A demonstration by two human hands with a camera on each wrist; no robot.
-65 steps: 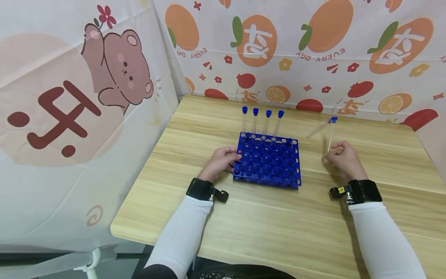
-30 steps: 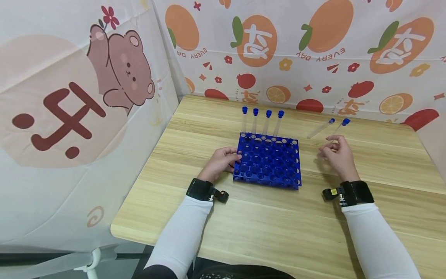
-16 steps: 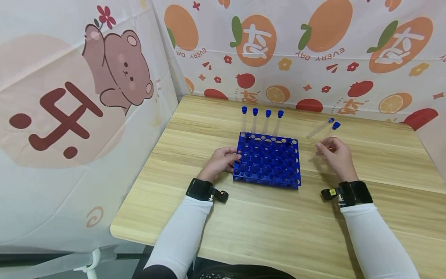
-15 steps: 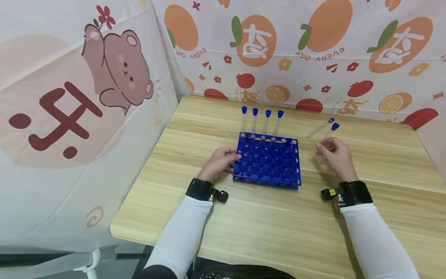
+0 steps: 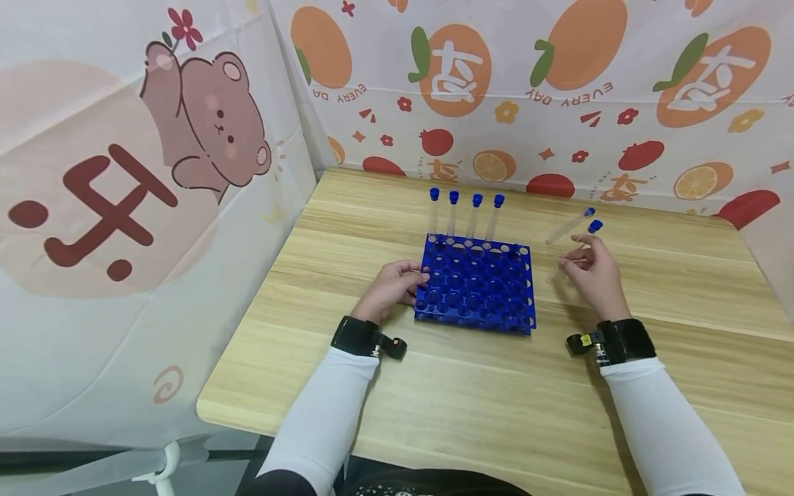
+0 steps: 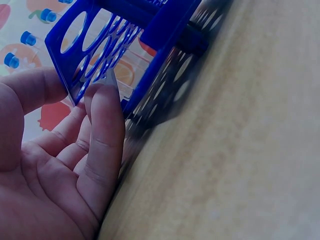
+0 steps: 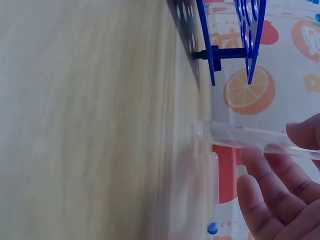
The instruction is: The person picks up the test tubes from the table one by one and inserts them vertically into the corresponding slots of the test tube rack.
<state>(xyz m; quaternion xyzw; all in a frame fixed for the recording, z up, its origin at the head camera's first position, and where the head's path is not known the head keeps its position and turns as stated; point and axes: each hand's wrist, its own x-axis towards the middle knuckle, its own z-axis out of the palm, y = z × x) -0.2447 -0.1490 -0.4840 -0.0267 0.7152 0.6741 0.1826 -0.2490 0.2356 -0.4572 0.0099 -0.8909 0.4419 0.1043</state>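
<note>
My left hand [image 5: 389, 289] pinches the left edge of a blue test tube rack [image 5: 477, 293] between thumb and fingers. In the left wrist view, the thumb [image 6: 105, 135] lies against the rack's side. Several capped test tubes [image 5: 474, 220] stand in the rack's far row. My right hand [image 5: 595, 279], right of the rack, pinches a clear test tube [image 7: 245, 136] between thumb and fingers. Its blue cap [image 5: 595, 226] shows above the hand, and its lower end is close over the table. Behind it, another capped test tube [image 5: 567, 229] lies on the table.
The wooden table [image 5: 471, 399] has its far edge against a fruit-print cloth [image 5: 533, 138]. A bear-print cloth [image 5: 229, 131] hangs at the left. Most of the rack's holes hold no tube.
My right hand has shifted slightly left with its tube, whose cap has swung right, then back left and nearer. Its fingers have changed position on the tube. My left hand and the rack stay put.
</note>
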